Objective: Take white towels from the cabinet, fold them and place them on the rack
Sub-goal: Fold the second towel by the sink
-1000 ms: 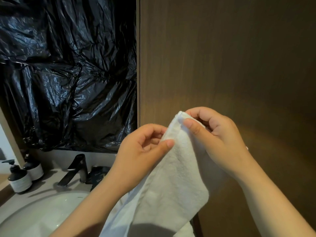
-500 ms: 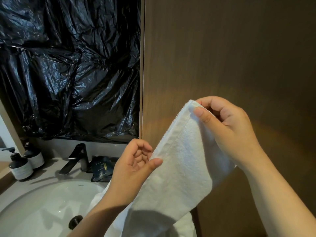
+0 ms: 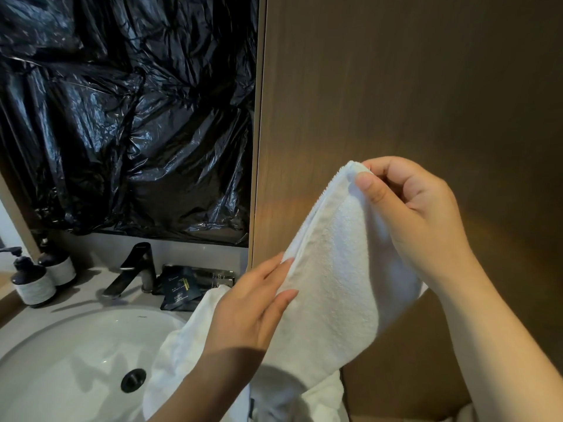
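Wood panel (image 3: 411, 86): filled the right side, directly behind the towel.
Black plastic sheet (image 3: 122, 117): crinkled, covered the wall above the sink.
Sink (image 3: 67, 370): white basin set in the worktop (image 3: 88, 303), lower left.
White towel (image 3: 335, 284): held up in front of the panel, its lower part draped over the sink's right rim.
Right hand (image 3: 420, 214): pinched the towel's top corner between thumb and curled fingers.
Left hand (image 3: 253, 309): lower down, nipped the towel's left edge between thumb and nearly straight fingers.
Faucet (image 3: 134, 269): dark, behind the basin.
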A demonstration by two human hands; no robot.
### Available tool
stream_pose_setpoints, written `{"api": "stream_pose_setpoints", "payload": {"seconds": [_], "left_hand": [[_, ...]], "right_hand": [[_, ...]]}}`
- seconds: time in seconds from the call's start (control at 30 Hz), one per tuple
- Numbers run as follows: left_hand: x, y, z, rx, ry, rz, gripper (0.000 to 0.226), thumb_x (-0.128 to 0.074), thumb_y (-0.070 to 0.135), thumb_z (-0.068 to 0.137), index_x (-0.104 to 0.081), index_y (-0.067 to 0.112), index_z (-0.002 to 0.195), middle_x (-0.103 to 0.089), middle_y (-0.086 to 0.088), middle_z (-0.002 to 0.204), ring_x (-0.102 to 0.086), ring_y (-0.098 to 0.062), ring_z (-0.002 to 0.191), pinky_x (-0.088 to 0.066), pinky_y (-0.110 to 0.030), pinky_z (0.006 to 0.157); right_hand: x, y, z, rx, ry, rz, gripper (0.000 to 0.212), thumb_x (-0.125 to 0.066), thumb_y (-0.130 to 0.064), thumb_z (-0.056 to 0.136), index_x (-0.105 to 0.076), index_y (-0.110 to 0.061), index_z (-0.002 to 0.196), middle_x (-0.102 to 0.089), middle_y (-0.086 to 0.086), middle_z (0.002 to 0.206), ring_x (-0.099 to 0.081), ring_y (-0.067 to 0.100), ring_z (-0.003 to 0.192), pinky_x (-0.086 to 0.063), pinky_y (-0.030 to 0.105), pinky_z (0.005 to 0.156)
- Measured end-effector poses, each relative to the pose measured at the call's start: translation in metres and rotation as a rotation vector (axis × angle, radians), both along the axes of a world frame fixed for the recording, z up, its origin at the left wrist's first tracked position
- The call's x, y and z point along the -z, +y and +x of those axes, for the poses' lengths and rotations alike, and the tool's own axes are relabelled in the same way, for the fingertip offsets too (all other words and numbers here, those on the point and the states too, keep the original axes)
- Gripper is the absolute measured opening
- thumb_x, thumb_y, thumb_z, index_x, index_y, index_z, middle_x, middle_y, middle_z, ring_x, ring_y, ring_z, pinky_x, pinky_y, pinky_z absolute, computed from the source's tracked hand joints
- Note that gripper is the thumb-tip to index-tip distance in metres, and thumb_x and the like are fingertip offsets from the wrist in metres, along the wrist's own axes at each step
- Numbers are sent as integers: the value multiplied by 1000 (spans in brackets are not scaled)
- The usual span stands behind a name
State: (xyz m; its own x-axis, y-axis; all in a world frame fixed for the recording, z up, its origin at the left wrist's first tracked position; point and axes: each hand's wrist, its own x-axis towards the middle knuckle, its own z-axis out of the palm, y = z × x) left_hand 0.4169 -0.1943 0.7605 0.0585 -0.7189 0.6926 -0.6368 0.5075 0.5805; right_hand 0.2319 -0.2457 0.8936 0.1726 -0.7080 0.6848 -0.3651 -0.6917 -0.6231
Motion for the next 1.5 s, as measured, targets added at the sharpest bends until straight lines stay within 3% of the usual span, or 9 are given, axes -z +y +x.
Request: {"api": "stream_pose_setpoints", "payload": {"seconds": [0.3,0.47,0.67,0.87,1.1,1.23,1.33,1.43,1.5], "left_hand": [[12,-11,-6,-23,-39,113,56,-20,55,97,-57,29,131,-41,19,137,-32,16,120,-17,5,98],[18,-21,-10,45,4,99,52,-25,46,99,-66,21,118,-49,16,133,-40,17,118,-25,2,96],[20,-30,-6,39,126,114,53,-34,45,95,-68,5,83,-57,11,94,-54,-1,91,-37,-5,74],[-15,-41,25,20,15,-39,29,-57,23,91,-71,7,72,-63,2,85,-56,-3,78,-42,-12,66],[-66,-29,61,152,-61,16,30,-62,34,79,-79,9,80,-72,0,77,-65,-7,78,-48,-9,69],[-77,-21,88,224,-61,200,31,-69,52,76,-80,23,75,-73,6,75,-68,-7,73,-52,-16,68],[-63,-33,97,231,-106,455,26,-71,59,68,-78,35,73,-73,-4,73,-65,-22,64,-53,-34,62],[-6,-50,82,293,-244,724,8,-75,41,78,-78,36,74,-72,8,70,-61,0,59,-46,-15,58],[46,-54,62,376,-316,826,11,-74,26,84,-79,22,77,-72,11,71,-60,4,64,-45,-12,64]], "right_hand": [[-2,1,6,-15,-17,8,17,-56,-34,96,-69,-23,98,-67,-14,88,-62,5,89,-50,12,72],[-1,-1,6,-24,3,2,19,-56,-34,96,-69,-21,99,-66,-14,88,-62,6,89,-50,12,72],[3,-8,-4,18,37,-29,15,-56,-36,96,-67,-26,97,-65,-17,87,-61,4,89,-50,12,71],[8,-18,-23,118,-5,-97,10,-52,-36,99,-60,-37,92,-62,-19,89,-59,0,89,-46,5,71],[26,-21,-20,142,-112,-11,11,-50,-38,99,-60,-35,96,-61,-24,90,-58,-4,91,-44,2,67],[47,-19,-12,128,-178,118,16,-50,-41,99,-63,-33,94,-63,-22,89,-60,-1,89,-47,13,66],[85,-16,-13,126,-231,317,20,-50,-45,97,-65,-31,94,-67,-19,90,-63,-2,85,-46,21,67],[153,-9,-25,198,-239,544,22,-53,-42,96,-67,-26,91,-71,-11,83,-66,7,77,-49,28,65],[207,-1,-39,270,-245,673,23,-55,-38,97,-67,-21,86,-71,-3,80,-67,17,77,-50,30,64]]}}
